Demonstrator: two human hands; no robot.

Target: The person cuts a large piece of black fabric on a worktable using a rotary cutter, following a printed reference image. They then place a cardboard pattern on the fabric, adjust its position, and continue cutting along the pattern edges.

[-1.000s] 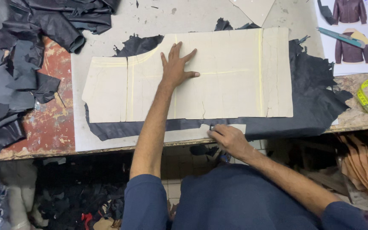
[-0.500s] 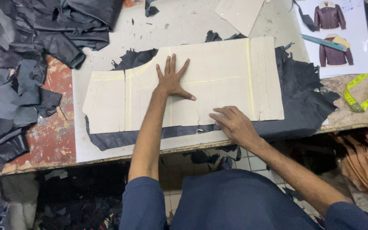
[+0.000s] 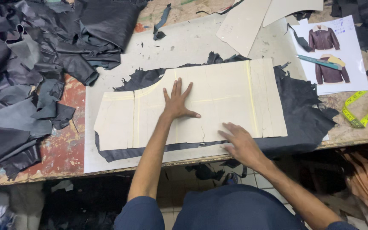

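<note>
A cream cardboard pattern piece point(image 3: 218, 91) lies flat on a sheet of black leather point(image 3: 299, 115), which rests on a white cutting board point(image 3: 192, 42). My left hand point(image 3: 176, 102) presses down on the middle of the pattern with its fingers spread. My right hand point(image 3: 240, 142) rests flat at the pattern's lower edge, fingers apart, touching both the cardboard and the leather strip below it. Neither hand holds anything.
A heap of black leather scraps point(image 3: 35, 64) covers the left side of the bench. More cardboard patterns point(image 3: 245, 23) lie at the back. A sheet with jacket pictures point(image 3: 333, 53), a teal pen point(image 3: 318, 61) and a yellow tape measure point(image 3: 358, 113) sit at the right.
My right hand has moved from the bench's front edge up onto the pattern's lower edge. My left hand stays pressed on the pattern. The camera has shifted closer.
</note>
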